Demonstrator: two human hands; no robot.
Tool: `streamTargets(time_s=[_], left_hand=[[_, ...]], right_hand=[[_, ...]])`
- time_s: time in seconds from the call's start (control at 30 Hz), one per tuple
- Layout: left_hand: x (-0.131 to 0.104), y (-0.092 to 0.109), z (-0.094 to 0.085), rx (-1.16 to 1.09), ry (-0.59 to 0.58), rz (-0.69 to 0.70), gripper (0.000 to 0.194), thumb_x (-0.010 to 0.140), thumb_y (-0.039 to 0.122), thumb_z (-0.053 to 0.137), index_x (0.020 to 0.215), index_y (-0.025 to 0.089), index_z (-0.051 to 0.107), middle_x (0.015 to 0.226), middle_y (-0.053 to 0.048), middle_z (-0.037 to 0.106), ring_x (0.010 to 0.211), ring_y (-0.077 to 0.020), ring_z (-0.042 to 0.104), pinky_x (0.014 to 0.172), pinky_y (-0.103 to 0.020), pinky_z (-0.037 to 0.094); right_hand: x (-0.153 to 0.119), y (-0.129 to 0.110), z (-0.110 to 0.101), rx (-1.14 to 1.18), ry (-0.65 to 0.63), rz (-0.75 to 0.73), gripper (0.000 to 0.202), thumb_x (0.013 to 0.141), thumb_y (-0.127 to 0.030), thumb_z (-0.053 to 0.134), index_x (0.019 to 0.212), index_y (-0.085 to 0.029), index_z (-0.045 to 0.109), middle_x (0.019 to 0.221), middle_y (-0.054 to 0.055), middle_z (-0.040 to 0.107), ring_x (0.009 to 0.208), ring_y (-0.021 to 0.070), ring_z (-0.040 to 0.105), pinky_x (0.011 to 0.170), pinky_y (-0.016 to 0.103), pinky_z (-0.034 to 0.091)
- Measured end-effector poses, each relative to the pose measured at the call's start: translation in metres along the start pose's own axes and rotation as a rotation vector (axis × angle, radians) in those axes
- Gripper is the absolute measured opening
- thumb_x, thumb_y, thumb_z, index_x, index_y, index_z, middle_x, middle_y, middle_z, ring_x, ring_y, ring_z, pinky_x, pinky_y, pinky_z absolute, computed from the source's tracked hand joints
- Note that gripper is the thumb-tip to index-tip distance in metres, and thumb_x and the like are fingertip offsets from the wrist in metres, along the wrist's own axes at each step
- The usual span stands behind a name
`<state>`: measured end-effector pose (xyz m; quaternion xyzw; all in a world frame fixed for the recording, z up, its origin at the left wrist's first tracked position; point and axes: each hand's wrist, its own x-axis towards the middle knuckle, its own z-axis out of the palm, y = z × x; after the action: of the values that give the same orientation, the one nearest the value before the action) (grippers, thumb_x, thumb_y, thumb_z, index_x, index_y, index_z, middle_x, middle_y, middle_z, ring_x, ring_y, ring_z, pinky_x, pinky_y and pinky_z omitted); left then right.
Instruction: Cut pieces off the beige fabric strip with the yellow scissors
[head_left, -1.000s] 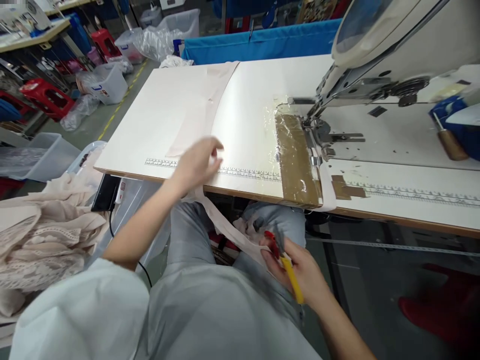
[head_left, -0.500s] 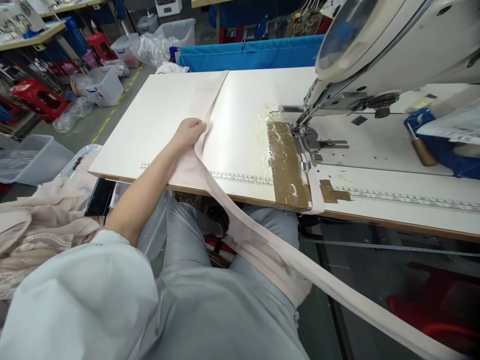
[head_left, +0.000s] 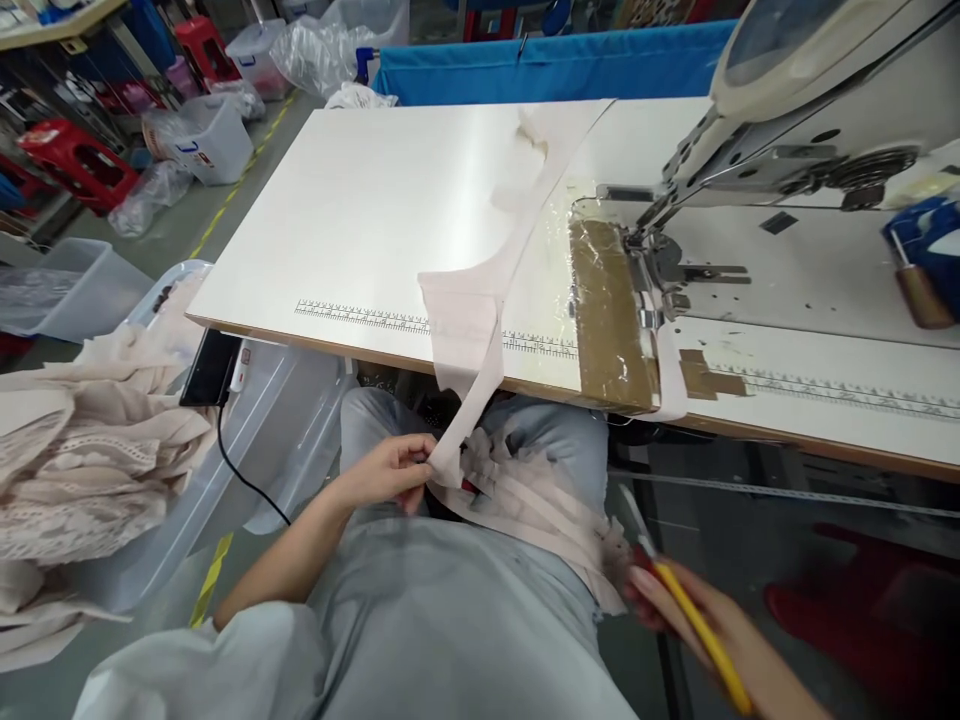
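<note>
My left hand (head_left: 394,468), low in front of the table edge and over my lap, pinches the end of a pale pink fabric piece (head_left: 469,325). The cloth runs from those fingers up over the front edge and across the tabletop to its far side. My right hand (head_left: 690,610), at the lower right, is closed around scissors (head_left: 701,625) with a yellow and red handle. Their metal blade points up and left; motion blurs them. Between the two hands, crumpled pale strips (head_left: 536,500) lie across my lap.
A sewing machine (head_left: 817,130) stands at the right of the white table (head_left: 360,220), with brown tape (head_left: 607,310) beside its needle area. A wooden-handled tool (head_left: 921,290) lies farther right. At left are piled fabric (head_left: 97,450), a phone (head_left: 212,368) and a clear bin (head_left: 225,480).
My left hand has come down from the tabletop to my lap, now holding the fabric's end. The fabric on the table has shifted right. My right hand has entered view with the scissors.
</note>
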<state>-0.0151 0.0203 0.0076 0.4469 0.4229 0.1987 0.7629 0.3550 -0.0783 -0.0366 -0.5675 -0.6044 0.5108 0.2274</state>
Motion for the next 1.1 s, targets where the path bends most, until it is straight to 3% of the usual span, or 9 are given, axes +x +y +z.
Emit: streamTargets(time_s=[0.07,0.13,0.23,0.33,0.5,0.7,0.87,1.1], left_hand=[[0.002,0.000,0.008,-0.057,-0.007,0.015,0.038,0.082,0.051,0.063,0.090,0.015,0.053,0.060,0.000,0.061,0.051,-0.0135,0.062,0.044,-0.019,0.041],[0.004,-0.003,0.013,-0.096,0.013,0.017,0.039,0.082,0.053,0.063,0.088,0.015,0.053,0.067,-0.003,0.065,0.059,-0.0166,0.068,0.045,-0.019,0.044],[0.006,-0.008,0.015,-0.132,0.054,0.010,0.041,0.083,0.054,0.062,0.089,0.015,0.053,0.066,-0.003,0.067,0.056,-0.0167,0.068,0.045,-0.018,0.046],[0.005,-0.010,0.014,-0.148,0.092,0.006,0.041,0.081,0.054,0.064,0.089,0.015,0.053,0.064,-0.003,0.067,0.051,-0.0160,0.067,0.043,-0.017,0.045],[0.005,-0.006,0.015,-0.148,0.137,0.021,0.041,0.079,0.053,0.067,0.085,0.014,0.056,0.059,-0.004,0.066,0.054,-0.0164,0.067,0.046,-0.017,0.046],[0.006,-0.007,0.014,-0.218,0.153,-0.018,0.041,0.077,0.051,0.071,0.085,0.012,0.058,0.070,-0.008,0.071,0.068,-0.0203,0.071,0.054,-0.020,0.052],[0.006,-0.007,0.015,-0.214,0.169,-0.030,0.043,0.076,0.053,0.070,0.083,0.012,0.059,0.069,-0.008,0.071,0.068,-0.0208,0.071,0.053,-0.020,0.051],[0.006,-0.006,0.017,-0.208,0.186,0.002,0.040,0.078,0.051,0.069,0.080,0.013,0.058,0.066,-0.007,0.070,0.064,-0.0187,0.070,0.051,-0.019,0.050]], right_hand=[[0.021,-0.023,0.020,0.091,-0.251,0.061,0.043,0.095,-0.059,0.041,0.080,-0.023,0.058,0.071,0.007,0.055,0.062,0.0191,0.055,0.055,0.030,0.049],[0.043,-0.049,0.033,0.072,-0.391,0.032,0.045,0.092,-0.063,0.046,0.079,-0.021,0.052,0.072,0.002,0.048,0.063,0.0170,0.049,0.055,0.028,0.046],[0.073,-0.078,0.039,-0.025,-0.504,-0.045,0.048,0.092,-0.065,0.045,0.074,-0.020,0.045,0.070,-0.001,0.042,0.062,0.0150,0.043,0.054,0.025,0.042],[0.093,-0.087,0.039,-0.089,-0.556,-0.107,0.049,0.092,-0.065,0.043,0.073,-0.020,0.042,0.069,-0.001,0.041,0.061,0.0145,0.040,0.053,0.024,0.038],[0.110,-0.093,0.043,-0.154,-0.580,-0.157,0.054,0.089,-0.070,0.040,0.069,-0.020,0.039,0.065,-0.002,0.035,0.059,0.0134,0.032,0.052,0.025,0.030],[0.116,-0.100,0.042,-0.199,-0.608,-0.166,0.055,0.088,-0.071,0.037,0.068,-0.021,0.035,0.064,-0.003,0.033,0.058,0.0134,0.031,0.052,0.025,0.027],[0.113,-0.102,0.041,-0.418,-0.474,-0.207,0.048,0.090,-0.062,0.042,0.067,-0.021,0.035,0.061,-0.002,0.041,0.057,0.0143,0.038,0.053,0.026,0.028],[0.107,-0.106,0.045,-0.586,-0.371,-0.228,0.046,0.091,-0.061,0.043,0.069,-0.021,0.041,0.064,0.000,0.052,0.057,0.0164,0.045,0.055,0.027,0.029]])
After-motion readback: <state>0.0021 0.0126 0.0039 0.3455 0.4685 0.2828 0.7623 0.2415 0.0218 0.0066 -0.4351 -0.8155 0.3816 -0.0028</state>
